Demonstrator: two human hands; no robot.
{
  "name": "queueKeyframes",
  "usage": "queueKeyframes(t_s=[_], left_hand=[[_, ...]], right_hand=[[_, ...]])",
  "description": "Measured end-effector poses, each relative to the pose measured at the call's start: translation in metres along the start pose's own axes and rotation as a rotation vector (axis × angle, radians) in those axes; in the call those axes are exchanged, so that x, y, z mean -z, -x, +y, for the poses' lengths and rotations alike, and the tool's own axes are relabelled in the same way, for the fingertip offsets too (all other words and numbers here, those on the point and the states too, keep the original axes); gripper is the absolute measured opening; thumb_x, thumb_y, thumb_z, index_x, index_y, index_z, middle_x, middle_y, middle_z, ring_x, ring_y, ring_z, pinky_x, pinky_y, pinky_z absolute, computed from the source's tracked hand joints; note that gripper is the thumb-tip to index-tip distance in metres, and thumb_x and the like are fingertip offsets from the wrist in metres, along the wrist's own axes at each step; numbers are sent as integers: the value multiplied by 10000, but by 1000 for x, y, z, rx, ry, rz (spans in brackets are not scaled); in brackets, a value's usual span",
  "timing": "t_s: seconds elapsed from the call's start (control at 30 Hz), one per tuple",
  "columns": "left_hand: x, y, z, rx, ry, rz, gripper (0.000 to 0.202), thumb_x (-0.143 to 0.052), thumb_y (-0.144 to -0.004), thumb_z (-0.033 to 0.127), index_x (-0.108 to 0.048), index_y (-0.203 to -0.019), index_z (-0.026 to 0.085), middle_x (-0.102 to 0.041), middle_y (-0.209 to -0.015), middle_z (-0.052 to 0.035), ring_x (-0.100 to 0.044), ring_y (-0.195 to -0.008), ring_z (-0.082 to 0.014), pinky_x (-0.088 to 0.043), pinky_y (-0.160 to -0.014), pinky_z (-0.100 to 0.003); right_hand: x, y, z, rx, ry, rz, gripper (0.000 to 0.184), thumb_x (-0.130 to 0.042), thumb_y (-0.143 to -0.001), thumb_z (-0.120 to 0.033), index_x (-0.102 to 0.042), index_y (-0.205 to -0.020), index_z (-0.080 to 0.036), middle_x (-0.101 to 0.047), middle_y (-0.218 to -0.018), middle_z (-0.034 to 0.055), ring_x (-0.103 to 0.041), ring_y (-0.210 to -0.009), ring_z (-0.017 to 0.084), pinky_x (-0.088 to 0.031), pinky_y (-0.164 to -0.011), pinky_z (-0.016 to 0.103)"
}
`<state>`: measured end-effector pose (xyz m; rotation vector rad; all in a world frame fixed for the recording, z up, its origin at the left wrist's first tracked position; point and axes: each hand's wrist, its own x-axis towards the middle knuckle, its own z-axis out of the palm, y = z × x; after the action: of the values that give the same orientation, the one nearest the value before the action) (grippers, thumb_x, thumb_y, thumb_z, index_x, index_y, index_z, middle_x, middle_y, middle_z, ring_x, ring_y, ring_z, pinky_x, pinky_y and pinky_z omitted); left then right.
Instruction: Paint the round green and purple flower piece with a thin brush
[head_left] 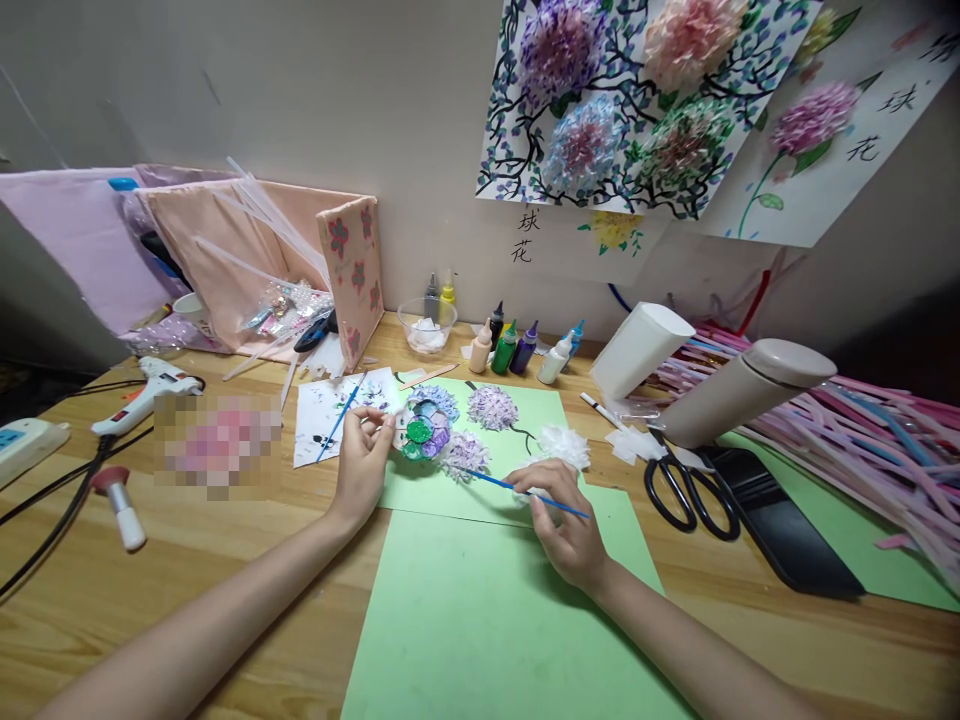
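At the tabletop [247, 590], our left hand [365, 455] pinches a paint-smeared palette [424, 430] with green, purple and blue in its wells, while our right hand [562, 515] has its grip closed around a slim blue brush [489, 479], tip at a purple-tinged flower [466, 452] on the green sheet [480, 620]. We count three flowers bearing colour and a white flower [566, 446] showing none, so the colouring looks well along but unfinished. Behind, a clear bowl [409, 334] holds white scraps [427, 337] beside small bottles [505, 350] in several colours.
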<state>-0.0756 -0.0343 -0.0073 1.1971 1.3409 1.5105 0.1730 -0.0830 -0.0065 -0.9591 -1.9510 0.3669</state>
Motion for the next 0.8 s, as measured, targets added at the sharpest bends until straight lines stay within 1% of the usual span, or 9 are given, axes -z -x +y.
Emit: queueKeyframes(t_s=[0.1,0.23,0.37,0.43,0.67,0.8], left_hand=[[0,0,-1,-5,-4,2,263,-565,-809,388,-406,-916,207,-509,-735,39,-502,-610,-88,-412,-575,-204],[0,0,-2,-11,-4,6,264,-567,-806,392,-409,-910,208,-510,-731,38,-502,-603,-89,-412,-570,-205],[0,0,-2,-5,2,2,263,-567,-806,392,-408,-909,211,-516,-721,37,-509,-596,-93,-412,-561,-206],[0,1,-1,-8,9,-6,262,-570,-806,387,-409,-914,211,-522,-732,33,-522,-613,-96,-419,-571,-208],[-2,6,1,-56,28,-50,256,-583,-807,351,-407,-931,213,-552,-836,3,-574,-729,-111,-457,-643,-226],[-2,9,4,-75,5,-64,256,-591,-802,339,-407,-928,213,-567,-874,-12,-589,-760,-121,-466,-642,-228]], right_hand=[[0,0,0,5,-18,31,181,-378,-840,-129,-505,-911,-236,-642,-892,27,-539,-843,195,-371,-773,383],[0,2,1,16,-12,5,171,-383,-845,-139,-515,-897,-234,-646,-883,24,-541,-838,193,-367,-777,384],[0,4,3,-6,-43,104,185,-372,-867,-162,-524,-939,-240,-640,-925,38,-545,-880,208,-376,-783,398],[1,4,3,3,-48,129,209,-369,-877,-161,-537,-966,-247,-640,-948,37,-546,-904,210,-372,-793,400],[1,1,1,-7,11,48,261,-373,-897,-149,-551,-1042,-271,-648,-1009,22,-545,-953,199,-346,-820,385],[0,1,-1,4,60,25,264,-378,-901,-150,-551,-1056,-276,-651,-1013,17,-545,-946,194,-332,-818,373]])
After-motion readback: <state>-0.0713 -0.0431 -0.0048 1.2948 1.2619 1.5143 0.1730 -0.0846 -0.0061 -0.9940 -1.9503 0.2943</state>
